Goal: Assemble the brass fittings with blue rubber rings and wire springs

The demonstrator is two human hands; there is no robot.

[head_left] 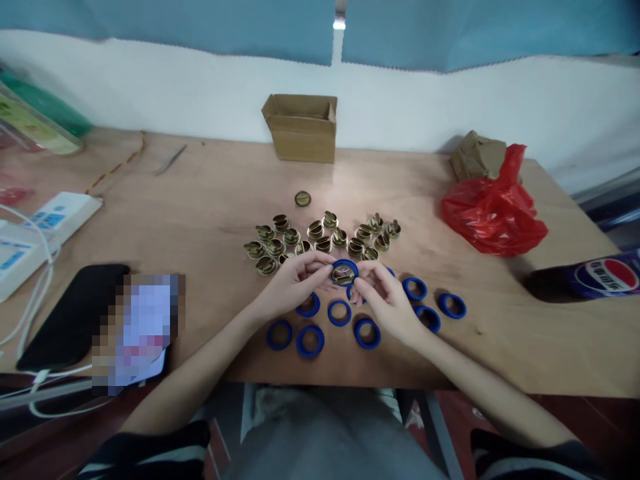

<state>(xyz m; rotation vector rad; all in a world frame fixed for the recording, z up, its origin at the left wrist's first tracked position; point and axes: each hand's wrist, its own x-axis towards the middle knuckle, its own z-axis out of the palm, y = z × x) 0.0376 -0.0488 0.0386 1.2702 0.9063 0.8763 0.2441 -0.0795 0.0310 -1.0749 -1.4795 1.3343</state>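
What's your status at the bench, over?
Left hand and right hand both pinching one blue ring with brass piece inside. Loose blue rings below. Nothing blocking.

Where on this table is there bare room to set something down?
Bare wood lies between the cardboard box and the power strip, and right of the blue rings below the red bag. Around both hands, brass parts crowd.

Pixelated patch [137, 330] at 8 o'clock, hiding part of black phone [70, 317]; soda bottle [600, 277] at 3 o'clock cut by edge; blue ring [351, 292] half hidden behind fingers [367, 283].
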